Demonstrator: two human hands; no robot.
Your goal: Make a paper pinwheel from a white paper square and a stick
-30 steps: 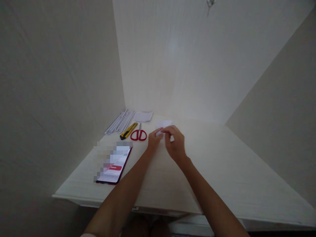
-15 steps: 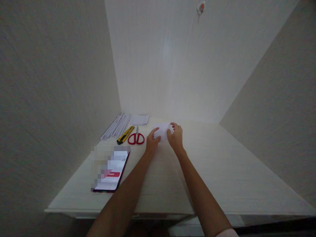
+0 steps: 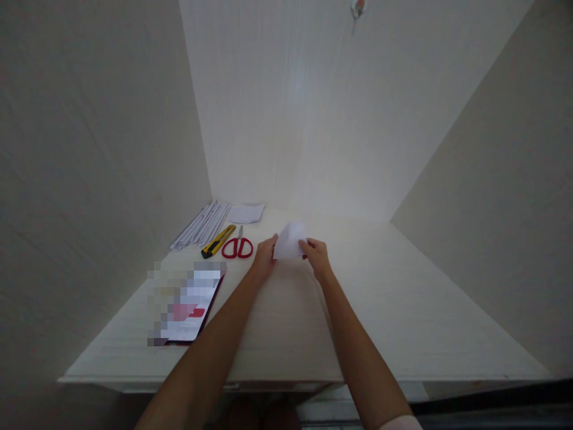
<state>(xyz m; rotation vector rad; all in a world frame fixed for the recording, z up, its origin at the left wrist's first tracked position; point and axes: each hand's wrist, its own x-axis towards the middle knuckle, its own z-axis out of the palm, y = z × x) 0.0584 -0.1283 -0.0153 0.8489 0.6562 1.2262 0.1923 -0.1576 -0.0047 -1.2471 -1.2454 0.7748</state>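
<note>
A small piece of white paper (image 3: 290, 240) is held between my two hands over the middle of the table. My left hand (image 3: 265, 257) grips its left edge, with some fingers hidden. On the right, my right hand (image 3: 316, 255) pinches the paper's lower right edge, thumb on top. Just left of my left hand lie red-handled scissors (image 3: 237, 247), blades pointing away. Beside them rests a yellow and black utility knife (image 3: 218, 241).
A fanned row of folded white papers (image 3: 201, 227) and a flat stack of white paper (image 3: 246, 213) lie at the back left. A phone (image 3: 192, 307) with a lit screen lies at the front left, partly pixelated. Walls enclose the white table (image 3: 394, 310) on three sides.
The paper, flat under my spread hands before, is now lifted and tilted up. My fingers have closed on its edges. The whole view has shifted slightly.
</note>
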